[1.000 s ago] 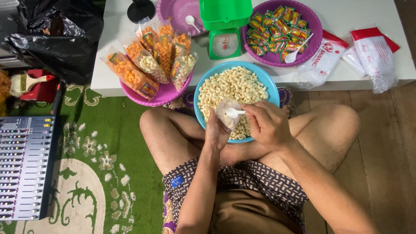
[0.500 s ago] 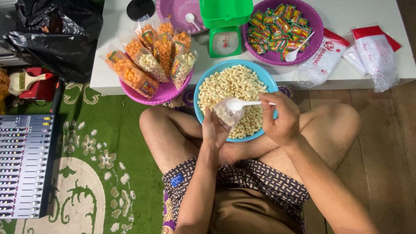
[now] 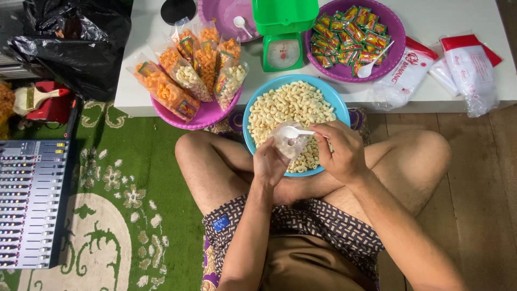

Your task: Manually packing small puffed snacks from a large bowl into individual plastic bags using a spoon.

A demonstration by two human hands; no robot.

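Seen from above, cross-legged on a green patterned carpet (image 3: 134, 178) beside a low white table (image 3: 431, 91). Left hand (image 3: 270, 163) curled around a small clear plastic bag (image 3: 288, 143), held mouth-up over the 6 o'clock edge of the round blue plastic bowl (image 3: 253, 105) of pale curled snacks (image 3: 293, 108). Right hand (image 3: 340, 152) at 3 o'clock of the bag, fingers pinched on the handle of a white plastic spoon (image 3: 295, 131), spoon head at the bag's mouth. Bowl resting between lap and table edge.

At 10 o'clock of the bowl: pink round tray (image 3: 202, 116) stacked with filled clear packets of orange and pale snacks (image 3: 186, 75). At 12 o'clock: green kitchen scale (image 3: 283, 51). At 1 o'clock: purple round bowl (image 3: 390, 29) of small green-and-red sachets (image 3: 350, 35) with a second white spoon (image 3: 371, 63). At 3 o'clock, on the table: packs of clear bags with red headers (image 3: 466, 67). Far at 9 o'clock: grey audio mixing console (image 3: 29, 205); above it, black plastic sack (image 3: 70, 40).
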